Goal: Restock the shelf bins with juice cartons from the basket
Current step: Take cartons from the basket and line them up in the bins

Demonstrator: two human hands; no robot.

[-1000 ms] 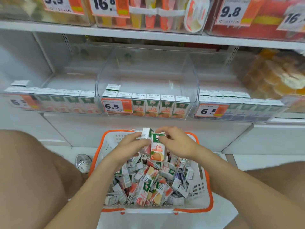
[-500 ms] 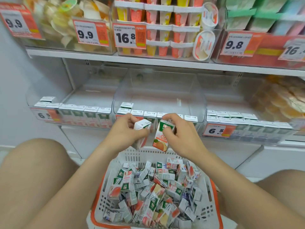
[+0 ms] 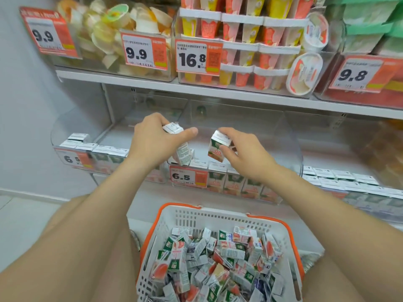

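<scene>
**Both hands hold juice cartons over the middle bin**

The left hand grips the left-hand carton, fingers curled over a white top and the thumb stretched across the front; whether a second carton sits in the same grip, I cannot tell. The right hand pinches the right-hand carton between thumb and fingers; it hangs tilted, its orange-printed face toward the camera. The two cartons are near each other but apart.

Both are held over the clear middle bin, just above its front row of cartons; these stand upright, side by side, with a price tag reading 6.5 fixed to the bin's front at the left end of the row. More cartons line the front of the left bin; the right bin cartons lie in rows, white tops up.

The basket, white with an orange rim, sits low in the view between the person's knees; it holds a loose heap of cartons, lying at all angles. On the upper shelf stand clear bins of jelly cups, stacked in rows; tags there read 9.9, 16.8 and 9.8.
</scene>
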